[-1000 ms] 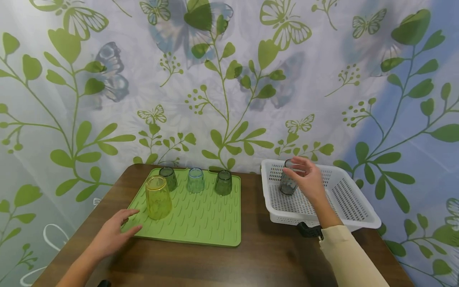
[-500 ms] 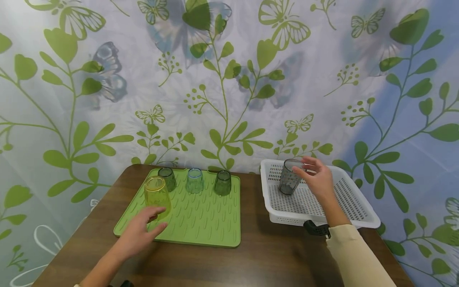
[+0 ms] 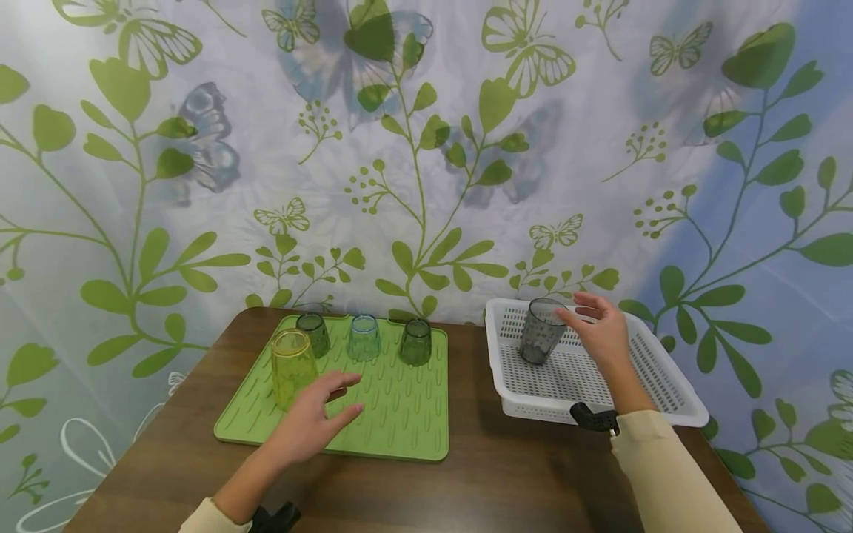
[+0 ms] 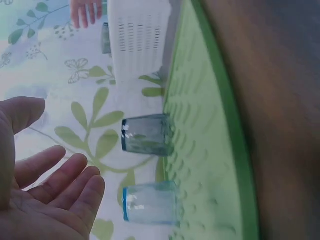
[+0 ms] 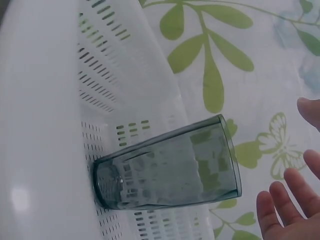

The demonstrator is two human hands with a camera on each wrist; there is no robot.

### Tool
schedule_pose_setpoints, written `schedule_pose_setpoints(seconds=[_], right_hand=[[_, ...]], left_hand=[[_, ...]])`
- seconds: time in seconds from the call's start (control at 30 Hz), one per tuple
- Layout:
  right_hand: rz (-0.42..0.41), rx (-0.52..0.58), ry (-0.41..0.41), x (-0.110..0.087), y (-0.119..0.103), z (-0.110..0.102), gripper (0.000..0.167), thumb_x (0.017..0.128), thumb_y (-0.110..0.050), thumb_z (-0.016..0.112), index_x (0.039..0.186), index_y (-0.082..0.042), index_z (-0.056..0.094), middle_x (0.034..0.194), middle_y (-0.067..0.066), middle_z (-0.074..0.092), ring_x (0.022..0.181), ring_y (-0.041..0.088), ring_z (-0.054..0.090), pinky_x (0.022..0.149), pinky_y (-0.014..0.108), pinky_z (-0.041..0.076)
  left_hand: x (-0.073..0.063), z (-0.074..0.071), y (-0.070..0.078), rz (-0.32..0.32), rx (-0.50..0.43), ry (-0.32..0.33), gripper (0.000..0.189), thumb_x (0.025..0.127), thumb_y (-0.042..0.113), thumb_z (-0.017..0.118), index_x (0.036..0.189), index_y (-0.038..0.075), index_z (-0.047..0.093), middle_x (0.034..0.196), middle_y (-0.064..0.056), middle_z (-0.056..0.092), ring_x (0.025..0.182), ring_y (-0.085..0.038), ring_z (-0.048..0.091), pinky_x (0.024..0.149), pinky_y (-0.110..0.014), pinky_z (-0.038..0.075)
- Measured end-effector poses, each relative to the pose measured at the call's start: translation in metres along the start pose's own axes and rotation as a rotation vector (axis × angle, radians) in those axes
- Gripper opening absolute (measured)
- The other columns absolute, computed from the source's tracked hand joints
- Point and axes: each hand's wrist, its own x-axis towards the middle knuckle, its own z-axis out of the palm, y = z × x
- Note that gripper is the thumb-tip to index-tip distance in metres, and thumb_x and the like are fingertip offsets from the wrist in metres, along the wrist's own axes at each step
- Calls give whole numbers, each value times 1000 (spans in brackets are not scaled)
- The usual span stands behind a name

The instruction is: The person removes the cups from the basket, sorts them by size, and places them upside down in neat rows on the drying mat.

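Observation:
A tall grey glass (image 3: 542,333) stands in the white basket (image 3: 496,370), leaning slightly right in the head view. My right hand (image 3: 603,333) hovers just right of its rim with fingers relaxed. The right wrist view shows a gap between that hand (image 5: 295,200) and the glass (image 5: 170,167). Over the green drying mat (image 3: 393,414), my left hand (image 3: 313,422) is spread with nothing in it. It partly covers the foot of a tall yellow glass (image 3: 292,363). Along the mat's back edge are a blue glass (image 3: 364,337) and two dark grey glasses, left (image 3: 313,334) and right (image 3: 416,342).
Mat and basket lie on a brown wooden table (image 3: 476,466), with a strip of tabletop between them. Behind hangs a curtain (image 3: 426,148) printed with leaves and butterflies. The basket's walls rise around the grey glass.
My left hand has moved right, from beside the mat's left edge to over its front middle. My right hand has drawn back rightward from the tall grey glass, whose rim now sits farther right.

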Motion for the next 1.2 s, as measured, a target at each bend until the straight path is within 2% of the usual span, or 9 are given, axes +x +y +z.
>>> schedule_pose_setpoints(seconds=[0.27, 0.43, 0.63, 0.93, 1.03, 1.2], right_hand=[[36, -6, -7, 6, 5, -3, 80, 89, -56, 74, 151, -11, 49, 152, 19, 48, 138, 38, 47, 99, 52, 50], [80, 30, -44, 13, 11, -1, 82, 90, -52, 76, 154, -11, 45, 158, 19, 42, 143, 40, 41, 108, 60, 45], [131, 27, -109, 16, 16, 4, 93, 89, -53, 76, 160, -10, 35, 164, 21, 33, 149, 45, 32, 115, 66, 37], [169, 43, -265, 22, 21, 8, 109, 90, -48, 78, 166, -11, 10, 171, 23, 12, 155, 48, 19, 119, 68, 30], [194, 49, -309, 26, 24, 10, 112, 90, -46, 79, 167, -12, 5, 171, 23, 8, 156, 48, 16, 120, 68, 28], [243, 114, -365, 31, 30, 14, 113, 90, -33, 81, 167, -12, 0, 171, 24, 2, 157, 46, 13, 124, 62, 25]], left_hand=[[33, 15, 12, 23, -52, -22, 54, 99, 35, 71, 146, 13, 55, 145, -10, 59, 135, -33, 57, 113, -48, 48], [52, 21, 17, 32, -90, -30, 57, 99, 36, 70, 148, 12, 54, 148, -11, 56, 138, -34, 54, 115, -48, 47], [71, 31, 18, 26, -140, -39, 59, 98, 37, 71, 150, 15, 51, 151, -7, 54, 141, -29, 51, 118, -43, 44], [91, 48, 22, 20, -242, -66, 63, 96, 37, 73, 152, 21, 49, 154, -5, 52, 144, -28, 49, 120, -46, 41], [95, 53, 23, 34, -259, -70, 63, 97, 36, 72, 153, 18, 48, 154, -7, 52, 144, -28, 49, 121, -47, 41], [102, 57, 26, 38, -269, -71, 64, 97, 34, 73, 153, 14, 48, 153, -8, 52, 144, -26, 48, 120, -45, 41]])
